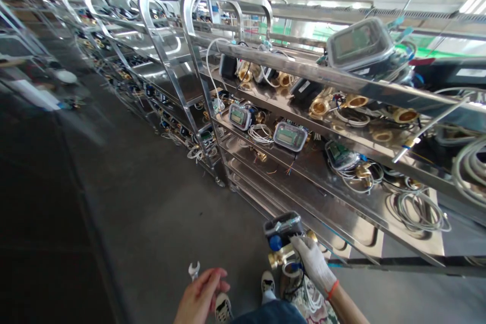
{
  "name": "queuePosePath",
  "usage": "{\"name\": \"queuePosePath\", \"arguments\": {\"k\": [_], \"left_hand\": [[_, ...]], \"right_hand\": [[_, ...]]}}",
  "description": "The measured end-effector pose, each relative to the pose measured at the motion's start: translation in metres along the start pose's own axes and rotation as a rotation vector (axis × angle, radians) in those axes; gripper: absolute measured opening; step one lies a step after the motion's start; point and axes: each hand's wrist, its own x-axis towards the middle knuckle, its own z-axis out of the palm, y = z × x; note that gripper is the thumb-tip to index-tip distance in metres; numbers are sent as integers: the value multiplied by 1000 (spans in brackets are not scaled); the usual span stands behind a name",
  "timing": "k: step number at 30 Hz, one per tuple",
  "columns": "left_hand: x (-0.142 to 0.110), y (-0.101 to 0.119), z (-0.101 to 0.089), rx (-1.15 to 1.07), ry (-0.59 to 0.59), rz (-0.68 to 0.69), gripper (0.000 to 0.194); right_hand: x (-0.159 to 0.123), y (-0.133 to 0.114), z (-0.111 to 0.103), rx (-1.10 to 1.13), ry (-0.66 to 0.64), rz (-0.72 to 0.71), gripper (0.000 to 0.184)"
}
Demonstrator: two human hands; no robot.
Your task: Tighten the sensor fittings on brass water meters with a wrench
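While my gloved right hand (312, 259) grips a brass meter (280, 244) low in the frame, just right of the middle, my bare left hand (202, 291) holds an open-ended wrench (194, 269) at the bottom.

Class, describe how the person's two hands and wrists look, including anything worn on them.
The left hand is bare, with no glove. The right hand wears a whitish knit-looking glove, edged at the wrist by an orange-red band. No sleeve shows on the visible part of either arm.
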Motion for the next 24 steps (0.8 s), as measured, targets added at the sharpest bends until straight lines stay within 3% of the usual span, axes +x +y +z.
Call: {"name": "queuePosePath", "arguments": {"k": [3, 5, 7, 10, 14, 17, 20, 22, 24], "left_hand": [[11, 22, 4, 2, 14, 75, 59], [14, 33, 5, -1, -54, 72, 57], [9, 37, 5, -149, -187, -39, 55], [-5, 36, 1, -559, -387, -300, 51], [-21, 38, -11, -822, -409, -468, 48], [-28, 49, -21, -759, -292, -487, 49], [-35, 63, -30, -676, -169, -448, 45], [-41, 70, -34, -657, -147, -432, 49], [-46, 77, -38, -643, -105, -409, 53]], "right_hand": [[-25, -19, 8, 2, -239, -58, 38], [-40, -34, 15, 43, -423, -81, 36], [-50, -48, 24, 113, -599, -84, 32], [-55, -67, 39, 202, -807, -116, 29], [-50, -93, 55, 17, -1037, -332, 28], [-45, -109, 61, -222, -1013, -544, 28], [-38, -109, 64, -285, -842, -632, 16], [-30, -95, 64, -188, -666, -536, 14], [-17, -72, 61, -46, -441, -309, 22]]}}
